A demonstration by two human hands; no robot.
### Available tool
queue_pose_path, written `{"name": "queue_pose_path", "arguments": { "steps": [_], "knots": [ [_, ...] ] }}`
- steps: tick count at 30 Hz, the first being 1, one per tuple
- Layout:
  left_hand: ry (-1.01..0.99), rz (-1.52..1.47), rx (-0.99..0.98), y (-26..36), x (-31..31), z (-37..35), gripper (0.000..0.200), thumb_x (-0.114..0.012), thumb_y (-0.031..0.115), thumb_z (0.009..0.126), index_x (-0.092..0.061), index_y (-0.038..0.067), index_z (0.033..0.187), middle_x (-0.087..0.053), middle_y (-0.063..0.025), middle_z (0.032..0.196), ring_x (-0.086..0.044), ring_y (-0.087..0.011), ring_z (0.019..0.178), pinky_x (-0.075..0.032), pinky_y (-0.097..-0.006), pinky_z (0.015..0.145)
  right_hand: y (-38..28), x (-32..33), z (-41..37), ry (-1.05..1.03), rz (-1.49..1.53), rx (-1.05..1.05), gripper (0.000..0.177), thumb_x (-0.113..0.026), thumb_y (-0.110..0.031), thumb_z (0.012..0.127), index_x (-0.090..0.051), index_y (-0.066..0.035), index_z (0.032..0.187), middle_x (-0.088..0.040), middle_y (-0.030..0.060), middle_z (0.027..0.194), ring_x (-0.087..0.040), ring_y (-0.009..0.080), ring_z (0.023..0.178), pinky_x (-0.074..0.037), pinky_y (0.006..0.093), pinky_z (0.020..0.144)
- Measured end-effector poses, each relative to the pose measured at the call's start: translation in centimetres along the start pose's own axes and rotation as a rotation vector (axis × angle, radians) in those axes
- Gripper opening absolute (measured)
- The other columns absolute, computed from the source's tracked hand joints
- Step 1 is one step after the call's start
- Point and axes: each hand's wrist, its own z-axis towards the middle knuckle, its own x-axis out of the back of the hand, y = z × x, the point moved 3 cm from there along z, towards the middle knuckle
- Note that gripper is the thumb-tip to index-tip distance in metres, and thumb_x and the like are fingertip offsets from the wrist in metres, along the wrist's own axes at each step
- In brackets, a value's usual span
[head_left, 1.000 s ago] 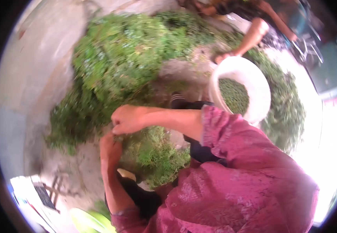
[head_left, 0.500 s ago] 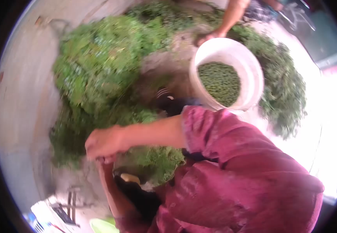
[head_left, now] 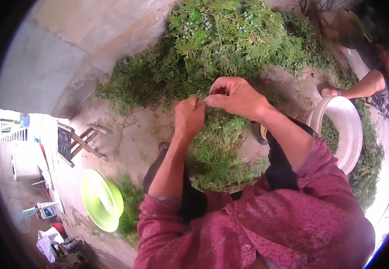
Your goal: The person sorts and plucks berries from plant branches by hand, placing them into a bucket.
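My left hand (head_left: pixel 190 117) is closed, with a small bit of greenery showing at its fingertips, seemingly a sprig. Beside it, my right hand (head_left: pixel 241 99) has thumb and forefinger pinched together at the same spot; what they grip, if anything, is too small to make out. Beyond both hands rises a big heap of evergreen branches (head_left: pixel 230 40) with pale bluish-green cones. More cut foliage (head_left: pixel 221 152) lies on the floor between my legs. To the right stands a white bucket (head_left: pixel 351 139), partly filled with small round green cones (head_left: pixel 330 134).
A lime-green basin (head_left: pixel 97 201) rests on the floor at left, near a small folding stool (head_left: pixel 83 144). A standing fan (head_left: pixel 24 213) is farther left. Another person's bare leg (head_left: pixel 365 86) reaches in behind the bucket, and more branches (head_left: pixel 369 166) lie along the bucket's right side.
The view has swung, so the bucket sits farther right and the basin and stool show fully. My hands, previously overlapping at the left, now meet near the middle before the heap.
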Motion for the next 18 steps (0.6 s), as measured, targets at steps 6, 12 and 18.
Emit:
{"name": "queue_pose_path", "arguments": {
  "steps": [6, 12, 18],
  "knots": [
    [0.016, 0.073, -0.062, 0.5, 0.6, -0.8, 0.016, -0.049, 0.010, 0.078, -0.057, -0.003, 0.077, -0.056, -0.0233, 0.068, -0.056, -0.0371, 0.065, -0.043, -0.0385, 0.056, 0.4, -1.8, 1.6, 0.115, -0.564, 0.197, 0.031, -0.070, -0.026, 0.071, -0.059, 0.001, 0.081, -0.058, 0.0079, 0.067, -0.053, 0.0133, 0.061, -0.046, 0.0297, 0.059],
    [-0.007, -0.141, 0.055, -1.8, 0.8, -0.3, 0.019, -0.051, 0.013, 0.080, -0.057, -0.004, 0.076, -0.054, -0.0179, 0.061, -0.053, -0.0237, 0.055, -0.041, -0.0344, 0.053, 0.4, -2.8, 1.6, -0.081, 0.031, -0.188, 0.020, -0.066, -0.022, 0.076, -0.060, -0.003, 0.073, -0.054, 0.0024, 0.059, -0.048, 0.0082, 0.053, -0.035, 0.0224, 0.042],
    [-0.055, -0.446, 0.322, -1.3, 2.0, -0.7, 0.021, -0.053, 0.020, 0.086, -0.058, 0.000, 0.081, -0.052, -0.0006, 0.063, -0.046, -0.0081, 0.057, -0.037, -0.0256, 0.051, -1.6, -1.2, 0.9, -0.137, 0.606, -0.103, 0.014, -0.056, -0.017, 0.084, -0.055, -0.004, 0.089, -0.055, 0.0040, 0.075, -0.048, 0.0077, 0.055, -0.031, 0.0188, 0.041]
  ]
}}
